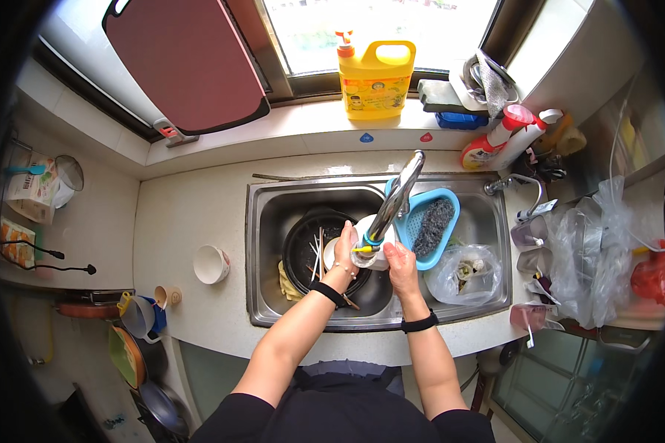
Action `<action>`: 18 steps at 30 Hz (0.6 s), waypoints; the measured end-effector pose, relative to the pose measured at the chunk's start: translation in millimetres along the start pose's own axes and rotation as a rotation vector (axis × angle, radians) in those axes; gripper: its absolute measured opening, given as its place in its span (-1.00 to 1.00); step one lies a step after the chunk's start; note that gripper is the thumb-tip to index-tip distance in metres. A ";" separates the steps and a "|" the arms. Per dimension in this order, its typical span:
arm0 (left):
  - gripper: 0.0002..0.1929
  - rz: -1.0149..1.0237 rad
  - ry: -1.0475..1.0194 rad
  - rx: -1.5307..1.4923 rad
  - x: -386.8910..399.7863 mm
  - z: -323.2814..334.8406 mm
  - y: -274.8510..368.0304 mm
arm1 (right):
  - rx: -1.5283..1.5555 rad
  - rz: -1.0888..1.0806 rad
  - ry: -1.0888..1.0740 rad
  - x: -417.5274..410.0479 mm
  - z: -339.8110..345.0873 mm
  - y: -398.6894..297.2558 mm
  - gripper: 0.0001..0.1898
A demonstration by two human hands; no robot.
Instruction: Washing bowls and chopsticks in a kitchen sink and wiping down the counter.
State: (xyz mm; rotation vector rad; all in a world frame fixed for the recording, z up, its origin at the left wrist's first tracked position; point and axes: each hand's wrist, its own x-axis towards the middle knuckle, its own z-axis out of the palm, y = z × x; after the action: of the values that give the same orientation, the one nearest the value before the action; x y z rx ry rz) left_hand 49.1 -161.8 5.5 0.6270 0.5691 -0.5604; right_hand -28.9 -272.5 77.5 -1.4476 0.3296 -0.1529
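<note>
Both hands are over the double-basin steel sink (449, 317). My left hand (346, 249) grips the left side of a white bowl (385, 221), and my right hand (401, 264) grips its right side. The chrome faucet (396, 196) covers part of the bowl, its end right above it. Under my left hand, a black pot (296, 243) stands in the left basin with chopsticks and other white dishware in it. A yellow cloth (289, 285) lies beside the pot. Right of my hands, a blue strainer basket (451, 207) holds a dark scouring pad (434, 226).
A clear plastic bag with scraps (471, 277) lies in the right basin. A paper cup (211, 264) stands on the left counter. On the sill are a yellow detergent jug (377, 83) and a cutting board (183, 61); spray bottles (496, 141) stand at the back right.
</note>
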 end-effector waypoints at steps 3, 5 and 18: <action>-0.53 0.324 -0.087 0.361 -5.4 14.2 -7.0 | -0.209 -0.064 0.029 2.3 -2.8 -9.7 -0.71; -0.62 0.382 -0.131 0.365 0.0 9.2 -9.3 | -0.328 -0.071 -0.015 3.8 -5.5 -10.4 -0.69; -0.70 0.367 -0.374 1.073 -23.3 63.3 38.7 | -0.243 -0.209 -0.081 19.2 -30.3 -5.3 -0.61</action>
State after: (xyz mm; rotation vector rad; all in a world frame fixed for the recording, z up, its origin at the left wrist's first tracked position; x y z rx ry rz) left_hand 77.0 -171.0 77.5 1.5569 -0.2618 -0.5897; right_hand -19.6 -307.5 77.6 -1.7237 0.1327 -0.2284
